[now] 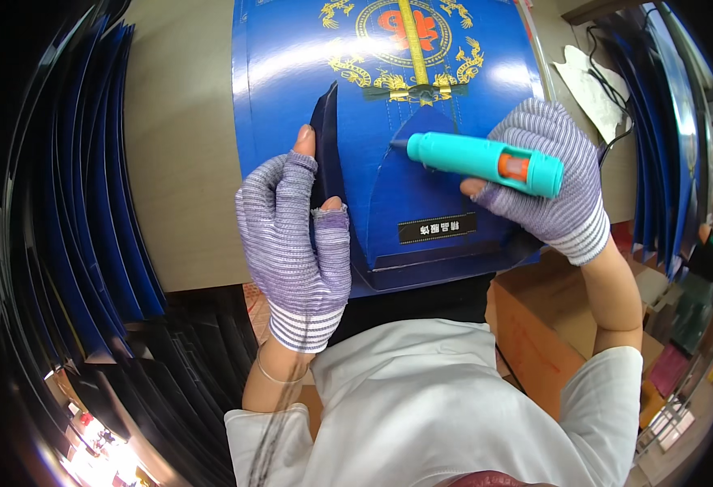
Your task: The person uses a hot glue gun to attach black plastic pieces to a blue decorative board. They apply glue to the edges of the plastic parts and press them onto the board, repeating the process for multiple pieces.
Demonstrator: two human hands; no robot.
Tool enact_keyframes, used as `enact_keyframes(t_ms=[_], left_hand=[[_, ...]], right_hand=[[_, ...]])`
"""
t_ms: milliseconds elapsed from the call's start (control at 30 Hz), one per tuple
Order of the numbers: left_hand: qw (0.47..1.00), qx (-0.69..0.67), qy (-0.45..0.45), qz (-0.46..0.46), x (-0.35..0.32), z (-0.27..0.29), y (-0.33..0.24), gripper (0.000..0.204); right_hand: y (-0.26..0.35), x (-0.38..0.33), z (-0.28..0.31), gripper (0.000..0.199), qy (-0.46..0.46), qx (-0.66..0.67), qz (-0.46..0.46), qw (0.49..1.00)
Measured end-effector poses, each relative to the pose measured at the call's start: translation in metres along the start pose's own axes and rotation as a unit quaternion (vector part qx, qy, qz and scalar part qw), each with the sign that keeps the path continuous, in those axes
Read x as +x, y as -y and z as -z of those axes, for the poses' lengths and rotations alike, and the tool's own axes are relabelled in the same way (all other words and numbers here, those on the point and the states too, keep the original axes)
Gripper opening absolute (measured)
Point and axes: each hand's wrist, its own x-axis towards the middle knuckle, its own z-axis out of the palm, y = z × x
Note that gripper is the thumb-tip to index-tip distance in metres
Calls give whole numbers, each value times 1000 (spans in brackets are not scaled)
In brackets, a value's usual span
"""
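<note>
A glossy blue paper bag (283, 73) with gold dragon prints and a yellow ribbon lies flat before me. Its near end is folded into a pointed flap (405, 183) with a small black label. My left hand (292, 231), in a striped purple-and-white fingerless glove, pinches the raised dark side flap (325, 146) between thumb and fingers. My right hand (547, 178), gloved alike, is closed around a teal pen-shaped glue gun (462, 156) with an orange part in its side. Its dark tip points left, at the pointed flap's edge, where a thin pale line shows.
Dark blue folded sheets stand in a row at the left (89, 178), and more at the right (648, 138). A black cord (608, 81) runs over a whitish sheet (584, 85) on the grey table (178, 146). Below right stands a cardboard box (535, 333).
</note>
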Motion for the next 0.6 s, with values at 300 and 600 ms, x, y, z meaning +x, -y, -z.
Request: enact_keyframes(t_ms=[300, 600], left_hand=[[999, -31, -35, -13, 0, -6, 5, 54], [1000, -20, -17, 2, 5, -1, 0, 50]], right_hand=[[-16, -7, 3, 38, -59, 91, -163, 981], [1, 0, 5, 31, 17, 30, 26, 999]])
